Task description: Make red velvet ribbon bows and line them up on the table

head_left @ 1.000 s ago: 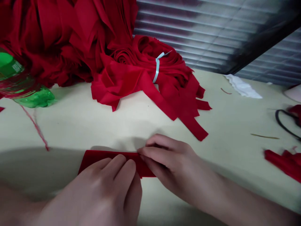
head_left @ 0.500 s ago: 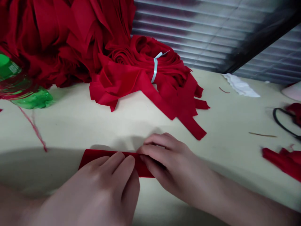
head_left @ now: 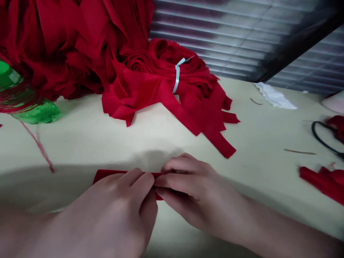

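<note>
Head view: narrow red strip (head_left: 101, 176)

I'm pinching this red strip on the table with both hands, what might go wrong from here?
1. The left hand and right hand meet at one end of the red strip. Its other end lies free on the table, so it may skew or spring open.
2. The loose thread lying nearby could get dragged into the strip.
3. The green bottle seems to lie on its side; a nudge might roll it.
</note>
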`<state>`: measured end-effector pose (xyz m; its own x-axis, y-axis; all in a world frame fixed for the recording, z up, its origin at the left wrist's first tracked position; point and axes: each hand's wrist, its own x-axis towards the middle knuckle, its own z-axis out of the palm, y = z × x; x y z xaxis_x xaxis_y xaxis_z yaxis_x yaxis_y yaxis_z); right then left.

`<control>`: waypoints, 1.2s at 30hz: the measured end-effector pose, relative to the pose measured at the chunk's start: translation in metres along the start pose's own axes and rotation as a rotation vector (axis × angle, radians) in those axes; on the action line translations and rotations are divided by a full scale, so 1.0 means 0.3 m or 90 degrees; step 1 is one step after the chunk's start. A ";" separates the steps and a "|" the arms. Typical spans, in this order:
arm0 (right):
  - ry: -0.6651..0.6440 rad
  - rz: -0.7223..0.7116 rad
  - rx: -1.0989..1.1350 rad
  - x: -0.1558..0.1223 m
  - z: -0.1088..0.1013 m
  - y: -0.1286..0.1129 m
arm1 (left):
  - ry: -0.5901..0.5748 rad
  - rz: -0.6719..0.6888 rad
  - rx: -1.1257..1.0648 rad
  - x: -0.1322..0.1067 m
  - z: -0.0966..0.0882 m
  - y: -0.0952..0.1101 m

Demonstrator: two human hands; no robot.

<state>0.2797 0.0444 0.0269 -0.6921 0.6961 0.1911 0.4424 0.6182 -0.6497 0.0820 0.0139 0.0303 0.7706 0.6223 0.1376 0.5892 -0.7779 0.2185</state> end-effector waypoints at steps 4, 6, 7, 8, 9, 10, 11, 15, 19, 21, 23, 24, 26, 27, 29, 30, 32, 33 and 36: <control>-0.007 -0.008 0.007 0.000 -0.001 0.003 | -0.025 0.026 0.058 0.015 -0.014 -0.011; -0.006 -0.012 0.015 -0.001 -0.003 0.004 | -0.019 0.038 0.058 0.020 -0.019 -0.014; -0.002 -0.014 0.024 -0.002 -0.003 0.005 | -0.011 0.043 0.051 0.021 -0.020 -0.015; 0.002 -0.016 0.034 -0.003 -0.004 0.006 | -0.003 0.044 0.041 0.021 -0.020 -0.015; 0.007 -0.016 0.042 -0.003 -0.005 0.007 | 0.007 0.042 0.035 0.021 -0.020 -0.015; 0.017 -0.013 0.047 -0.003 -0.006 0.008 | 0.015 0.041 0.032 0.020 -0.020 -0.014; 0.025 -0.008 0.049 -0.004 -0.006 0.009 | 0.019 0.039 0.031 0.019 -0.020 -0.014; 0.026 0.013 0.046 -0.006 -0.005 0.012 | 0.009 0.038 0.033 0.017 -0.019 -0.012; 0.001 0.023 0.043 -0.007 -0.004 0.012 | 0.025 0.040 0.026 0.023 -0.017 -0.013; -0.003 0.025 0.035 -0.007 -0.004 0.011 | 0.023 0.041 0.029 0.027 -0.017 -0.015; -0.003 0.030 0.030 -0.005 -0.004 0.007 | -0.015 0.031 0.027 0.028 -0.019 -0.019; -0.004 0.032 0.031 -0.004 -0.005 0.005 | -0.042 0.022 0.019 0.027 -0.021 -0.021; -0.006 0.033 0.042 -0.003 -0.006 -0.001 | -0.093 -0.003 -0.012 0.023 -0.024 -0.027; -0.008 0.033 0.048 -0.002 -0.006 -0.004 | -0.110 -0.016 -0.032 0.020 -0.026 -0.030; -0.010 0.045 0.054 -0.003 -0.005 -0.007 | -0.132 -0.039 -0.075 0.015 -0.028 -0.037; -0.009 0.051 0.054 -0.004 -0.005 -0.008 | -0.138 -0.045 -0.093 0.013 -0.028 -0.040; -0.012 0.061 0.053 -0.006 -0.003 -0.005 | -0.132 -0.053 -0.110 0.010 -0.026 -0.044; -0.016 0.066 0.052 -0.008 -0.003 -0.003 | -0.133 -0.057 -0.110 0.010 -0.026 -0.045; -0.031 0.078 0.054 -0.010 -0.003 0.004 | -0.137 -0.077 -0.094 0.013 -0.024 -0.045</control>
<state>0.2829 0.0432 0.0262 -0.6635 0.7447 0.0719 0.4773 0.4953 -0.7259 0.0754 0.0275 0.0350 0.7400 0.6647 -0.1030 0.6505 -0.6684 0.3606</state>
